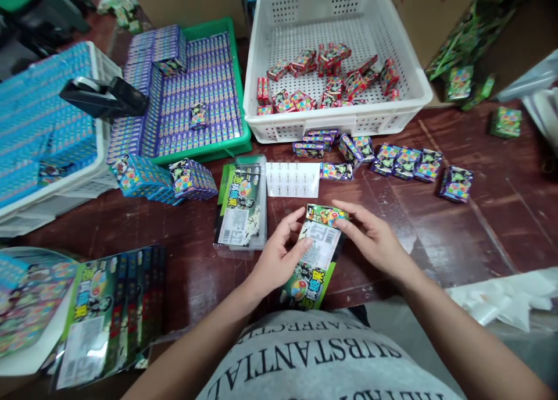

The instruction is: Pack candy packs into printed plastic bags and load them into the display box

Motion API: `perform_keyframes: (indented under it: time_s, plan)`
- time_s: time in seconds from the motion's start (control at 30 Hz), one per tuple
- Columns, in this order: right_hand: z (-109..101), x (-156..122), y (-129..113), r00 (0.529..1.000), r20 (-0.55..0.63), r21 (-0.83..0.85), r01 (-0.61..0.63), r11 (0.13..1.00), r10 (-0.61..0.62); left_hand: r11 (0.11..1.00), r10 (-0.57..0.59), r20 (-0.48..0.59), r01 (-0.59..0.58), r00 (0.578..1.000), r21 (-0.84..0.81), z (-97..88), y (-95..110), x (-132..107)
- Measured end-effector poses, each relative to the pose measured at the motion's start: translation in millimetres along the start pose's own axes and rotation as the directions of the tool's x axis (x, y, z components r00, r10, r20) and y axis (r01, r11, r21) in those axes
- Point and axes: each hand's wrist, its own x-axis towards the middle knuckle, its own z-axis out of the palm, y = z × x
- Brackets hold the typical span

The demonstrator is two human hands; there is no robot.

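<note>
A flat printed box [320,246] with a white barcode label and green edges is held near my body, its lettering upside down to me. My left hand [279,254] grips it along its left side, thumb on the label. At its far end lies a small green candy box [321,214]; whether it is partly inside the larger box I cannot tell. My right hand [370,234] has its thumb and fingers closed on the small box's right end. Just left, similar printed packs [238,205] in clear plastic lie on the table beside a white sticker sheet [293,179].
Beyond are a white basket [337,124] of red boxes and a green tray [239,109] of purple boxes. A black tape dispenser [104,97] sits at left over a white crate [102,138] of blue boxes. Loose purple boxes [405,163] lie to the right; packs [87,330] stand lower left.
</note>
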Motion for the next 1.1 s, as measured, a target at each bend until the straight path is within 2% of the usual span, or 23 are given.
perform_keyframes:
  time_s: [0.1, 0.2, 0.23, 0.33, 0.5, 0.6, 0.7, 0.77, 0.83, 0.93, 1.0, 1.1]
  plan:
    - [10.6, 22.4, -12.3, 0.993, -0.108, 0.104, -0.028, 0.994, 0.039, 0.999, -0.001, -0.058, -0.001, 0.998, -0.039, -5.3, -0.3, 3.2]
    - [28.3, 38.9, -22.3, 0.949, -0.313, 0.189, 0.034, 0.981, 0.028, 0.996, 0.007, -0.131, -0.018, 0.991, -0.083, -3.9, -2.9, 7.0]
    - [33.7, 40.7, -23.2, 0.937, -0.349, 0.199, 0.045, 0.979, 0.028, 0.996, 0.006, -0.151, -0.019, 0.989, -0.085, -3.6, -4.1, 7.3]
    - [39.1, 34.9, -16.6, 0.949, -0.312, 0.175, 0.004, 0.985, 0.052, 0.998, 0.001, -0.173, -0.012, 0.985, -0.061, -6.1, -8.4, 4.1]
    - [15.5, 22.9, -1.5, 0.974, -0.219, -0.015, -0.058, 0.998, 0.053, 1.0, 0.004, -0.151, -0.007, 0.988, -0.021, -17.1, -13.0, -3.8]
    - [18.2, 29.9, -6.8, 0.951, -0.305, 0.097, -0.027, 0.995, 0.055, 0.999, 0.012, -0.118, -0.017, 0.993, -0.045, -18.1, -10.0, -3.4]
    - [38.9, 35.3, -14.5, 0.908, -0.416, 0.225, 0.05, 0.973, 0.049, 0.997, 0.025, -0.099, -0.031, 0.995, -0.068, -14.7, -5.7, -2.5]
    - [49.7, 32.1, -16.2, 0.924, -0.381, 0.227, 0.048, 0.973, 0.043, 0.996, 0.026, -0.122, -0.036, 0.992, -0.082, -12.5, -4.4, -4.0]
    - [50.6, 24.8, -15.6, 0.943, -0.333, 0.14, 0.033, 0.99, 0.016, 0.996, 0.025, -0.154, -0.038, 0.988, -0.078, -10.8, -4.6, -6.9]
    - [35.4, 15.0, -15.3, 0.965, -0.241, -0.143, 0.072, 0.987, -0.105, 0.996, 0.054, -0.156, -0.063, 0.986, -0.057, -8.8, -5.3, -11.3]
    - [23.2, 11.7, -17.4, 0.977, -0.113, -0.309, 0.137, 0.941, -0.179, 0.994, 0.091, -0.139, -0.099, 0.986, -0.052, -8.5, -4.6, -12.8]
    - [16.7, 6.1, -19.7, 0.98, 0.03, -0.359, 0.196, 0.912, -0.198, 0.993, 0.102, -0.113, -0.108, 0.988, -0.05, -12.2, -1.0, -12.5]
